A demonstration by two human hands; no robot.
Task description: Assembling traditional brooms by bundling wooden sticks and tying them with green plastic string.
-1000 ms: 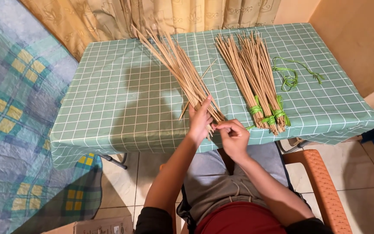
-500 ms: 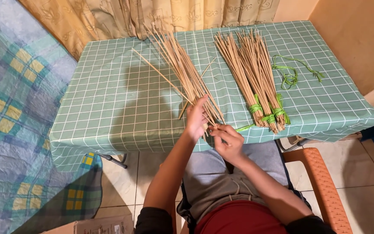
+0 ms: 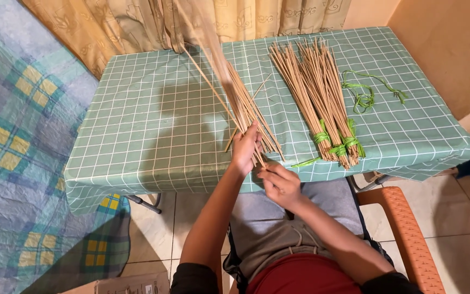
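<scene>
Nearest me, I am watching the right hand [image 3: 281,185] working just under the table [image 3: 153,136] edge, fingers curled at the butt ends of the loose sticks [image 3: 248,111]; whether it is pinching one I cannot tell. Just above it the left hand [image 3: 246,148] is closing around that bunch, now lifting its far ends off the cloth, blurred, where half a second ago they were lying flat. Beyond and to the right, the tied bundles [image 3: 322,92] and green ribbon [image 3: 363,95] are lying unchanged.
</scene>
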